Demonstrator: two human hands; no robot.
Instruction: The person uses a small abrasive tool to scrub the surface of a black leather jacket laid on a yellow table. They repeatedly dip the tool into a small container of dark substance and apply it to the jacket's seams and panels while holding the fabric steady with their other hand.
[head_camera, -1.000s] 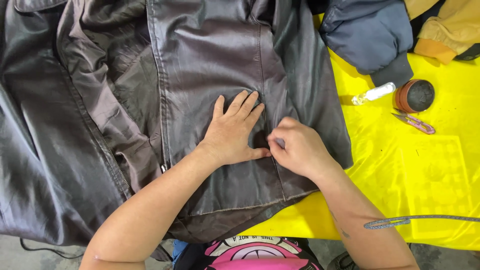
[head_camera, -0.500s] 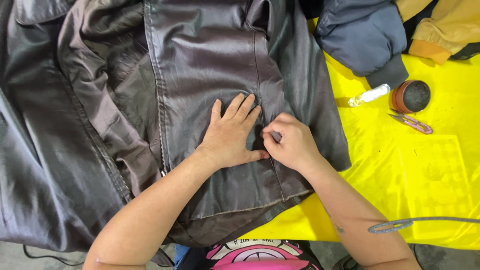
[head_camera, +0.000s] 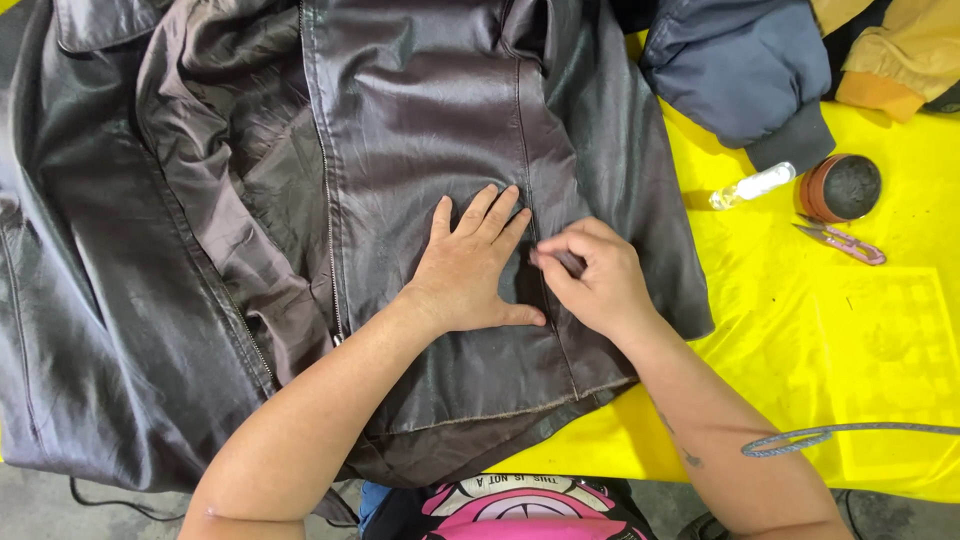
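head view: your left hand (head_camera: 470, 268) lies open, flat on the brown jacket (head_camera: 420, 130) spread over the yellow table (head_camera: 850, 350); your right hand (head_camera: 592, 278) pinches something small at its seam, work unfinished.

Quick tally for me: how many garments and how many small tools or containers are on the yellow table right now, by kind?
Garments: 3 – dark leather jacket under both hands, navy jacket, mustard-yellow garment.
Small clear bottle: 1
Round brown container: 1
Pink-handled snips: 1
Total: 6 on the yellow table cover.
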